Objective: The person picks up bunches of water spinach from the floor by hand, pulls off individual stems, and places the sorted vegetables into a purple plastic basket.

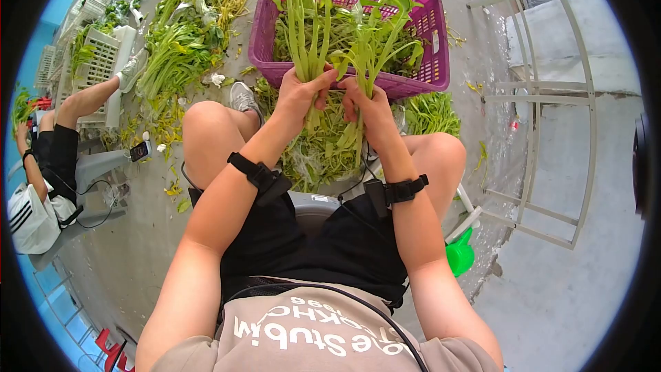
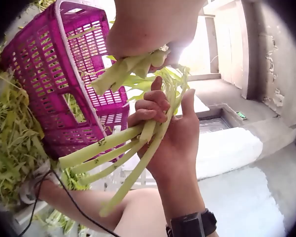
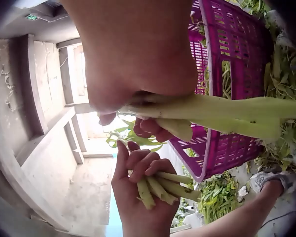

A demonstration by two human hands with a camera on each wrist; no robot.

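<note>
In the head view my left hand [image 1: 296,100] grips a bunch of long green leafy stalks [image 1: 306,34], held upright with the leaves away from me. Close beside it my right hand [image 1: 372,109] holds a second leafy bunch [image 1: 368,48]. Short cut-looking stalk ends [image 2: 111,76] stick out of the left fist in the left wrist view. Longer stalk ends [image 2: 108,148] hang out below the right hand's curled fingers. Both bunches overlap the near rim of a purple crate [image 1: 344,72], which contains more greens.
Loose trimmed leaves [image 1: 313,151] lie between my legs, and a big heap of greens [image 1: 182,41] covers the floor to the left. A metal frame [image 1: 530,100] stands on the right near a green plastic item [image 1: 461,255]. Another person [image 1: 51,158] sits at far left beside white crates [image 1: 100,55].
</note>
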